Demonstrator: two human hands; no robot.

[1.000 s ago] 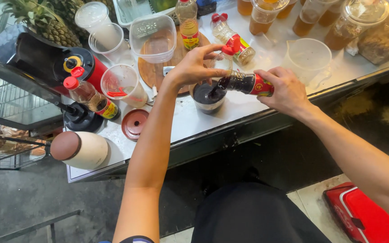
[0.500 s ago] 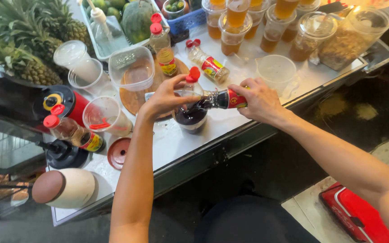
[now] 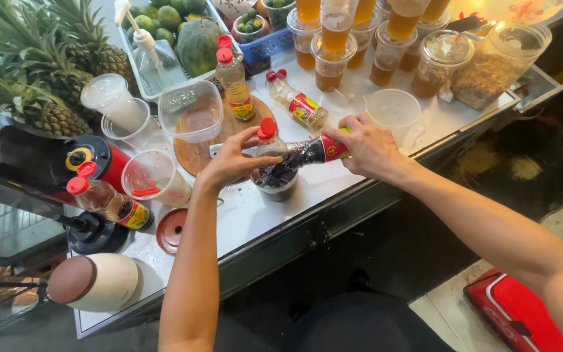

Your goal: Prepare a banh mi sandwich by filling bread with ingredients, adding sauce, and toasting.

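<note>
Dark-sauce bottle [image 3: 314,152] — one, small, with a red label — lies tipped almost flat at the centre of the head view, its neck pointing toward nine o'clock over a small clear cup [image 3: 275,183] of dark liquid on the white counter [image 3: 360,189]. Right hand [image 3: 367,146] is wrapped tight around the bottle's base; left hand [image 3: 232,161] curls around the cup, fingers half spread, thumb near a red cap [image 3: 267,128]. Three more red-capped bottles sit about: one upright at twelve o'clock [image 3: 234,81], one lying at one o'clock [image 3: 298,103], one lying at nine o'clock [image 3: 107,201]. A round wooden board [image 3: 200,153] carries a clear square tub [image 3: 190,112] — pineapples [image 3: 34,78] crowd ten o'clock, and amber lidded drink cups [image 3: 333,52], too packed to count, fill twelve.
</note>
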